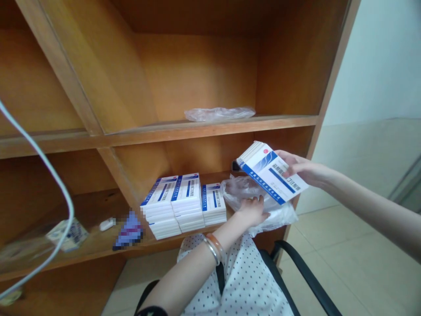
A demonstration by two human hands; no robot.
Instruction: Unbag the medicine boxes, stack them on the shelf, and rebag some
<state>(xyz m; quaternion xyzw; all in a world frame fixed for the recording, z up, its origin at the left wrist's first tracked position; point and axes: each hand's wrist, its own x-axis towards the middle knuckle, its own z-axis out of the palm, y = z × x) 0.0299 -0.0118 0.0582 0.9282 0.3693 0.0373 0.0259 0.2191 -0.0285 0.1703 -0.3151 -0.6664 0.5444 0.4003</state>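
1. The right hand (301,170) holds a white-and-blue cardboard medicine box (271,172) above the shelf, its fingers (285,159) pressed together against the box.
2. The left hand (252,211) rests, fingers spread, on crumpled clear plastic film (238,188).
3. Stacked white-and-blue boxes (187,204) sit beside it on the brown wooden shelf (88,228).

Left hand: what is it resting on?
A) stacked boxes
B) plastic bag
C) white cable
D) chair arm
B. The left hand lies palm down on the crumpled plastic bag, beside the stacked boxes without touching them.
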